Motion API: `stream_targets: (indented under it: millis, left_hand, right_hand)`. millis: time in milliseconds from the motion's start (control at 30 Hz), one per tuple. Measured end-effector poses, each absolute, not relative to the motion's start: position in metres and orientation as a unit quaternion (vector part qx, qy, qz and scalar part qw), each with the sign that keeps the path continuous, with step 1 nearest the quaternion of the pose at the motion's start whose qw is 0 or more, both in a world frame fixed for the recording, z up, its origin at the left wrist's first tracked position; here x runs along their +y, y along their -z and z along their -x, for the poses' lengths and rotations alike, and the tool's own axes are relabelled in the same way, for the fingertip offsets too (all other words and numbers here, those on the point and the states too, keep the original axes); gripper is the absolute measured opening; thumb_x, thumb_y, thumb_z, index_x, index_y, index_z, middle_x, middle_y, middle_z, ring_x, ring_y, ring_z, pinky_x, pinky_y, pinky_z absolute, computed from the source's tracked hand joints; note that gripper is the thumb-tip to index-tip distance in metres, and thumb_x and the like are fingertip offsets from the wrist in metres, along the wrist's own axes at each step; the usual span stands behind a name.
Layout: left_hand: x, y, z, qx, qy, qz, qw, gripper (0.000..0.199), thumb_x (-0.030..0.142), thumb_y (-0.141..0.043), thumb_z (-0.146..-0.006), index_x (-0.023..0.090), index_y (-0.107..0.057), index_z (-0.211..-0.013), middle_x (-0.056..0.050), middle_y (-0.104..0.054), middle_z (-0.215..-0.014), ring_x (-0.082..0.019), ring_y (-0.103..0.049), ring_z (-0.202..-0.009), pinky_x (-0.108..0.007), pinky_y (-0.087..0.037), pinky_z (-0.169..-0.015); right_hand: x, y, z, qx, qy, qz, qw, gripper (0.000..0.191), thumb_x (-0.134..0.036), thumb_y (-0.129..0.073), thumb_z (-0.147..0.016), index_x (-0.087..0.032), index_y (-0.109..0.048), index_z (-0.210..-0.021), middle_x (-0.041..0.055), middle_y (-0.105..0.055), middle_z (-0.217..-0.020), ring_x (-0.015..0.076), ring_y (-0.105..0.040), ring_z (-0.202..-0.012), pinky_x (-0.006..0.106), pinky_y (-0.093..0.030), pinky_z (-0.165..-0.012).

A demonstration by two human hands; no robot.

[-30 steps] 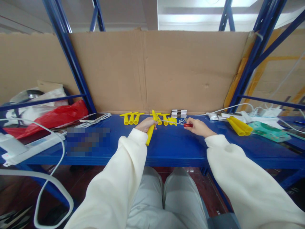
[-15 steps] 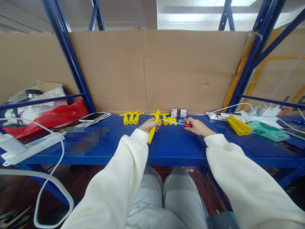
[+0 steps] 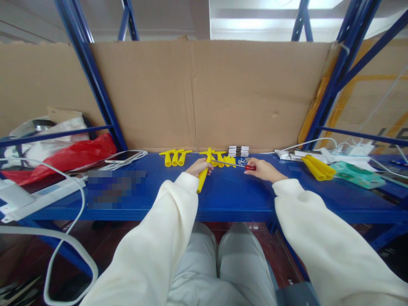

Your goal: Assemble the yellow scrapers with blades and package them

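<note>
My left hand [image 3: 197, 167] is wrapped round a yellow plastic handle [image 3: 202, 180], a tube with a forked top, tilted so its hollow end points toward me. In my right hand [image 3: 261, 170] is the red grip of a screwdriver [image 3: 250, 168]. Its thin metal shaft runs left to the upper part of the yellow handle; whether the tip sits in a screw is too small to tell. Behind my hands lie more yellow handles [image 3: 219, 157] and small yellow pieces [image 3: 230, 161]. Small bits in a clear bag [image 3: 242, 161] lie close to my right fingers.
Three yellow handles [image 3: 174, 158] lie left of my hands. A stack of white-and-black pieces [image 3: 238, 151] stands by the cardboard wall [image 3: 236, 93]. To the right are yellow tubes [image 3: 317, 168] and a green packet [image 3: 358, 174]; cables and a red bag [image 3: 79, 157] lie left.
My right hand and the screwdriver have shifted slightly left and the shaft sits a little lower. The yellow handle stays in my left hand.
</note>
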State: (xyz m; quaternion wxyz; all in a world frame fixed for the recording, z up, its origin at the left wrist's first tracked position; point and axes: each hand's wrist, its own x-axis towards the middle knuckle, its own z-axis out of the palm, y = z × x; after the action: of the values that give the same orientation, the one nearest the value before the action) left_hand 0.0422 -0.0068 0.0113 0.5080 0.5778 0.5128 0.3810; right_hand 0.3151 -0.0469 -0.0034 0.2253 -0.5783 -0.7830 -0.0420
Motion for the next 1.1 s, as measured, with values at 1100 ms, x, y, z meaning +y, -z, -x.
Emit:
stream_targets:
  millis: [1100]
  left_hand:
    - [-0.0132, -0.0159, -0.0443, 0.512, -0.403, -0.573, 0.497, 0.019, -0.006, -0.055, -0.071, 0.013, -0.057, -0.072, 0.002, -0.058, -0.052, -0.010, -0.050, -0.042, -0.022, -0.044, -0.049]
  right_hand:
    - [-0.0467, 0.0038, -0.3157, -0.795, 0.006, 0.557, 0.240, 0.012, -0.033, -0.061, -0.084, -0.022, -0.059, -0.085, 0.0053, -0.072, -0.084, 0.0195, -0.065, -0.075, 0.028, -0.046, -0.067]
